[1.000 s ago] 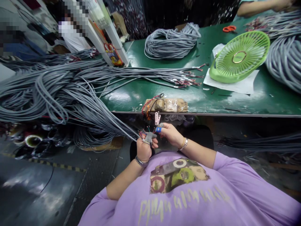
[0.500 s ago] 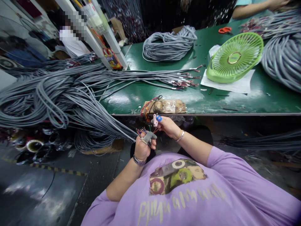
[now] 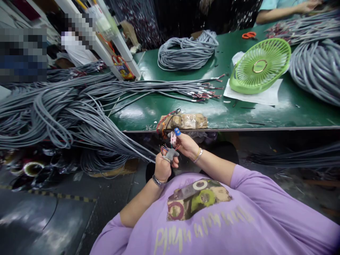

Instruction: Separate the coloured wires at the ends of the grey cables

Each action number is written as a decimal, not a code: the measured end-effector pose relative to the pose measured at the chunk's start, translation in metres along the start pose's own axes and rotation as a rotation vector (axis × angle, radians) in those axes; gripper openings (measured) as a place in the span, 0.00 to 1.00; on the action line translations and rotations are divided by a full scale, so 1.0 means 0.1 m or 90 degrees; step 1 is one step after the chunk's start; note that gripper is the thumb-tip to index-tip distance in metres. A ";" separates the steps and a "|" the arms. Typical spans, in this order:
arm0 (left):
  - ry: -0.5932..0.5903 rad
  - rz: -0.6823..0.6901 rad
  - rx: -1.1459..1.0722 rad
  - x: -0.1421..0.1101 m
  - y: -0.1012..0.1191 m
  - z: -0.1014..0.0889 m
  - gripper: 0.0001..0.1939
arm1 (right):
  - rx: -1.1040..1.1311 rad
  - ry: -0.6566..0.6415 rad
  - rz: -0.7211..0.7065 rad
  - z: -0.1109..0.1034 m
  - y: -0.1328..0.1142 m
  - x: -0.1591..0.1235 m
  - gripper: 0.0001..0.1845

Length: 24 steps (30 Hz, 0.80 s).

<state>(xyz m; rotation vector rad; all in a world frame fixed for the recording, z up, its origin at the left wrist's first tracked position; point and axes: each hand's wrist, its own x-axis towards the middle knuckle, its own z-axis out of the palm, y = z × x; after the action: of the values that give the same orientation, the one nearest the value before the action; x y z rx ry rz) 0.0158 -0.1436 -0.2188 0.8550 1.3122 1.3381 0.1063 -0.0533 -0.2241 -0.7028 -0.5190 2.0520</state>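
With fingers [image 3: 177, 132] of right hand [image 3: 187, 145] pinching pink clip [image 3: 173, 138], now brought within reach of wires [image 3: 164, 150] clasped in left hand [image 3: 162, 169].

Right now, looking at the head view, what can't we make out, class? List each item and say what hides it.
All in the head view:
The gripped part of the grey cable: covered by the left hand.
Whether the pink clip in the right hand touches the coloured wires: too small and overlapping.
Part of the white paper: under the green fan.
The large cable coil's far side: cut off by the right edge.
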 end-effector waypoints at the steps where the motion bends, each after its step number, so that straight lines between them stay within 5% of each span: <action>1: 0.001 -0.002 0.003 0.00 0.00 0.00 0.18 | 0.005 0.000 -0.001 0.00 0.00 0.00 0.25; 16: -0.008 0.016 -0.006 -0.12 0.03 -0.09 0.20 | -0.016 -0.060 0.111 -0.09 -0.07 -0.07 0.25; 21: -0.064 -0.018 -0.038 -0.07 0.11 -0.11 0.20 | -0.053 -0.100 0.052 -0.10 -0.08 -0.10 0.15; 24: -0.112 -0.045 -0.067 -0.01 0.13 -0.12 0.19 | -0.051 -0.089 0.038 -0.12 -0.03 -0.07 0.19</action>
<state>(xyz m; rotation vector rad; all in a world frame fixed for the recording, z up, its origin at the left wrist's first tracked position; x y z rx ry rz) 0.0025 -0.1459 -0.2074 0.8271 1.1162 1.2371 0.1192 -0.0567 -0.2290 -0.6316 -0.6701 2.1556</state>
